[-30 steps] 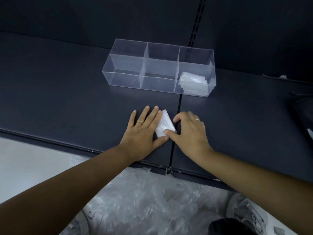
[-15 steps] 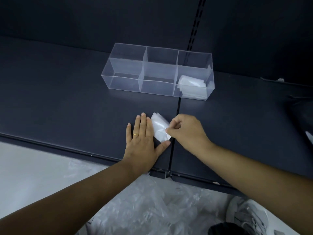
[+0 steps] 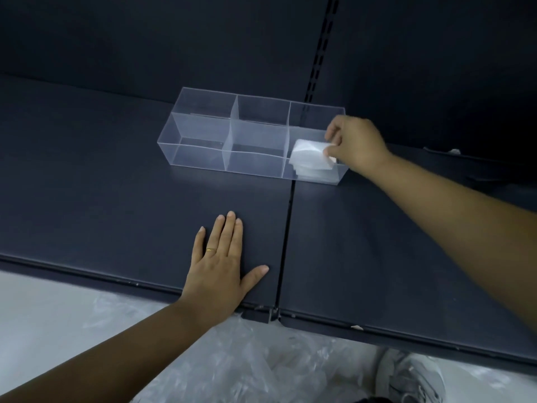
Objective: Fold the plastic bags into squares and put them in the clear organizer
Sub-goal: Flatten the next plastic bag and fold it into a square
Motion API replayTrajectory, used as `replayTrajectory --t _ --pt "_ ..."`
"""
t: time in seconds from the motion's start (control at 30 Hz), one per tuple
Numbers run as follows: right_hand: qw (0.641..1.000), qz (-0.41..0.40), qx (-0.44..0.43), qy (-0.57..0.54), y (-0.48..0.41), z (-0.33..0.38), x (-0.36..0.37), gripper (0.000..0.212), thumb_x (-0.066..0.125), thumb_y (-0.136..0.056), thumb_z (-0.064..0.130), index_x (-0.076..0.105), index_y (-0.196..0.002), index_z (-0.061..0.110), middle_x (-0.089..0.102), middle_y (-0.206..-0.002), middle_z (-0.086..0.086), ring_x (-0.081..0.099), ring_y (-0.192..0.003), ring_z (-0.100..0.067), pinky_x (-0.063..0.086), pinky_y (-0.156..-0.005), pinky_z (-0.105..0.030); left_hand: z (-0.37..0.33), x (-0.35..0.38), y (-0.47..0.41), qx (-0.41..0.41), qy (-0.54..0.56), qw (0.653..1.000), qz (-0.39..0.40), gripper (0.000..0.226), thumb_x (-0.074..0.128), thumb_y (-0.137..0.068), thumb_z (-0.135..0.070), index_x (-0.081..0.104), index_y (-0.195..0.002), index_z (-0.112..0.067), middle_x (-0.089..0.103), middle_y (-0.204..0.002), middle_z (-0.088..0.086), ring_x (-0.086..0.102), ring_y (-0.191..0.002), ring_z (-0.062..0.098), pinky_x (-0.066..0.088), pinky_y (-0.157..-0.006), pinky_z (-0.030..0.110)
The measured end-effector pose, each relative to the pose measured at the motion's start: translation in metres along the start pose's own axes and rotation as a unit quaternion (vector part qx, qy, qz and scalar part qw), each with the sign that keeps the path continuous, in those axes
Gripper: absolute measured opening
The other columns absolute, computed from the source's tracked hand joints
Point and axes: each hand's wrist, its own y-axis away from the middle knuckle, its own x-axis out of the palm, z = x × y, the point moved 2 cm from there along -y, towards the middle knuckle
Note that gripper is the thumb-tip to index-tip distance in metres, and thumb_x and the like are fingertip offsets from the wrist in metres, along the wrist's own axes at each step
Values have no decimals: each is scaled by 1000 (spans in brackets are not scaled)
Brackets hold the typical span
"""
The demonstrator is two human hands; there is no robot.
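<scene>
White folded bag [image 3: 311, 154] | flat square | pinched by right hand [image 3: 353, 148]

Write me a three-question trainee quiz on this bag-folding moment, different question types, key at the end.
1. True or false: the left hand lies flat on the dark shelf, holding nothing.
2. Multiple choice: the right hand holds the folded bag over which compartment of the clear organizer?
A. the left end
B. the middle
C. the right end
3. Fill in: the loose plastic bags not yet folded lie ______ the shelf's front edge.

Key
1. True.
2. C. The fingers pinch the bag's right edge above the folded stack already there; the other compartments look empty.
3. Below, on the floor beside the shoe.
</scene>
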Motion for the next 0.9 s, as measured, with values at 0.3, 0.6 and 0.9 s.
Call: replayTrajectory --t 0.3,0.6,0.9 --pt "991 -41 -105 71 -2 6 -3 14 62 -83 4 65 -95 10 61 -100 -5 59 -90 -24 47 -78 -33 1 0 0 0 1 1000 6 92 -17 -77 -75 -16 -146 -13 -13 -158 4 -18 -144 20 -15 -115 40" --pt "973 154 -75 153 16 27 10 59 25 -101 50 65 -103 7 56 -120 -12 52 -108 -30 41 -93 -39 13 -13 5 43 60 995 61 94 -14 -73 -77 -13 -150 -23 -25 -153 -8 -27 -141 9 -18 -115 32" --pt "926 228 -301 -21 216 99 74 69 45 -81 73 51 -130 24 49 -121 10 41 -111 -9 28 -93 -26 46 -45 85 58 302 950 48 69 30 -87 -71 58 -130 -24 48 -139 -14 35 -134 -1 24 -111 18"
